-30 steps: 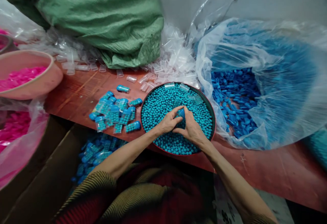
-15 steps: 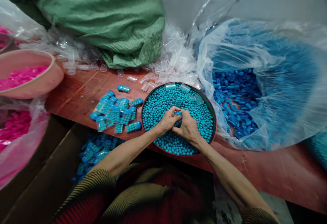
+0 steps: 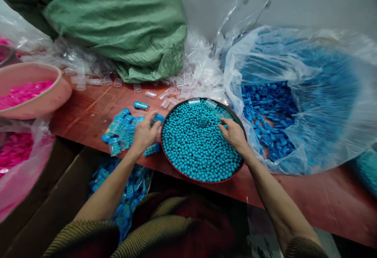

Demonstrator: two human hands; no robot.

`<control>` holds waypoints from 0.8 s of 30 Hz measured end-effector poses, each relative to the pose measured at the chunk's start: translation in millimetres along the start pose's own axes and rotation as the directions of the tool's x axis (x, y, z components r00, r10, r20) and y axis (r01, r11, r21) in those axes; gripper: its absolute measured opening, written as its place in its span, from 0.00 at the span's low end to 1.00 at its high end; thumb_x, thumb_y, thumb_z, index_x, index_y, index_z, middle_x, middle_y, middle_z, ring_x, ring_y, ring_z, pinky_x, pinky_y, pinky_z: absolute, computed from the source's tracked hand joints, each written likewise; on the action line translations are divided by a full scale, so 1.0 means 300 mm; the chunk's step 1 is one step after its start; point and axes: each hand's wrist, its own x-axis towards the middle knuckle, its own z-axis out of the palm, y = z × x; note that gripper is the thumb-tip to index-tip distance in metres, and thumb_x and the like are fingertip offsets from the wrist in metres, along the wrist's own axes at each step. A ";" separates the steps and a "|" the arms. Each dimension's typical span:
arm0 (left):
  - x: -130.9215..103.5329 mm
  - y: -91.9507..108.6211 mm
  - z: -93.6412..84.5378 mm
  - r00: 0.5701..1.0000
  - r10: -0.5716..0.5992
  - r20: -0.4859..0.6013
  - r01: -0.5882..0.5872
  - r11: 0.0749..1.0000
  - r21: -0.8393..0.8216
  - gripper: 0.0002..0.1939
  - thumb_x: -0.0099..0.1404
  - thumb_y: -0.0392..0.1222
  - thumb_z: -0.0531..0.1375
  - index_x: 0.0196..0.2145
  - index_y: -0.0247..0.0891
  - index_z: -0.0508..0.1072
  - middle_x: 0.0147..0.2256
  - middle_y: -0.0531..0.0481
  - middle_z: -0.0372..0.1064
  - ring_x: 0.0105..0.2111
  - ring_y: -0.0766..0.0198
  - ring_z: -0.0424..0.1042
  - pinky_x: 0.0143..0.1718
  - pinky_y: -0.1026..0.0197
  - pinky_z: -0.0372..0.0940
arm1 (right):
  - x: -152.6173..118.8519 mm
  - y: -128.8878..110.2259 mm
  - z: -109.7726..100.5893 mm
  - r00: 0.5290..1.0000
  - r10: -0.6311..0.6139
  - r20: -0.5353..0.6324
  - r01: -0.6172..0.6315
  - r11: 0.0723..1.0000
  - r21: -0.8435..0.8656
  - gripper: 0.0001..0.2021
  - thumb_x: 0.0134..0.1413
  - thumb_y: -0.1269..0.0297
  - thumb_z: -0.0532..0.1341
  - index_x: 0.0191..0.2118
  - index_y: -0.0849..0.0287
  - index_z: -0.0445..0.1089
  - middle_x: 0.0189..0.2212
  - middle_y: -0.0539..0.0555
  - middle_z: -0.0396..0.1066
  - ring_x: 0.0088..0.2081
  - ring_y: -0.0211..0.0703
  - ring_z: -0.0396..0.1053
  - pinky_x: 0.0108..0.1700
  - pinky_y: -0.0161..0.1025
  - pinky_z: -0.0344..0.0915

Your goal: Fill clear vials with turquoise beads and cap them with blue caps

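Observation:
My left hand (image 3: 145, 133) is over the right side of a pile of clear tubes (image 3: 120, 127) with blue caps, filled with turquoise beads. Its thumb and forefinger are apart, and I see nothing held between them; a blue cap shows just behind the fingertips. My right hand (image 3: 234, 134) hovers at the right side of a round, red-rimmed tray full of turquoise beads (image 3: 197, 152). Its thumb and forefinger are parted with nothing visible in them. A few clear empty tubes (image 3: 194, 101) lie on the beads at the tray's far edge, near the right fingertips.
Loose clear tubes (image 3: 203, 67) are heaped behind the tray, beside a big green sack (image 3: 123, 30). To the right, a plastic bag (image 3: 324, 93) holds blue caps (image 3: 271, 128). Pink pieces fill a bowl (image 3: 59, 93) at left. Below the table's edge, a box holds more filled tubes (image 3: 129, 195).
My hands were together over the tray around a blue-capped tube. They have parted: the left moved left to the pile, the right moved right toward the tray's edge.

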 end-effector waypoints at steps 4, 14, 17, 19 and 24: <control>0.000 -0.068 -0.086 0.964 -0.052 -0.259 0.152 0.912 0.382 0.22 0.62 0.43 0.53 0.52 0.33 0.67 0.46 0.37 0.68 0.47 0.47 0.66 0.49 0.48 0.60 | 0.044 0.013 0.012 0.999 -0.041 0.032 0.043 0.998 -0.056 0.14 0.59 0.65 0.53 0.46 0.58 0.71 0.42 0.58 0.74 0.45 0.50 0.71 0.48 0.46 0.66; 0.035 0.165 0.237 0.960 0.247 0.134 -0.259 0.962 0.086 0.16 0.65 0.37 0.52 0.49 0.34 0.69 0.41 0.44 0.71 0.39 0.60 0.71 0.45 0.58 0.65 | 0.102 -0.108 0.090 0.970 -0.057 0.237 0.071 0.996 -0.052 0.13 0.56 0.68 0.56 0.48 0.59 0.66 0.46 0.61 0.68 0.43 0.49 0.68 0.41 0.41 0.64; 0.052 0.215 0.327 0.927 0.271 0.260 -0.300 0.951 0.078 0.20 0.64 0.36 0.53 0.54 0.33 0.65 0.46 0.41 0.69 0.43 0.58 0.70 0.47 0.57 0.64 | 0.091 -0.069 0.096 0.981 -0.027 0.194 0.004 0.993 0.117 0.12 0.56 0.70 0.56 0.47 0.62 0.66 0.39 0.58 0.71 0.40 0.46 0.69 0.44 0.41 0.63; 0.061 0.234 0.374 0.900 0.263 0.348 -0.316 0.943 0.105 0.23 0.64 0.36 0.54 0.57 0.32 0.61 0.48 0.39 0.67 0.46 0.56 0.69 0.49 0.56 0.64 | 0.078 -0.045 0.095 0.981 0.001 0.194 -0.028 0.990 0.137 0.12 0.56 0.70 0.55 0.47 0.63 0.65 0.34 0.54 0.72 0.36 0.42 0.69 0.42 0.38 0.64; 0.089 0.252 0.443 0.841 0.176 0.512 -0.331 0.915 0.230 0.21 0.64 0.39 0.53 0.54 0.35 0.65 0.47 0.40 0.67 0.47 0.55 0.69 0.48 0.56 0.64 | 0.038 -0.032 0.095 0.976 -0.008 0.216 -0.038 0.978 0.207 0.13 0.53 0.73 0.56 0.45 0.61 0.68 0.31 0.51 0.73 0.33 0.39 0.70 0.38 0.35 0.64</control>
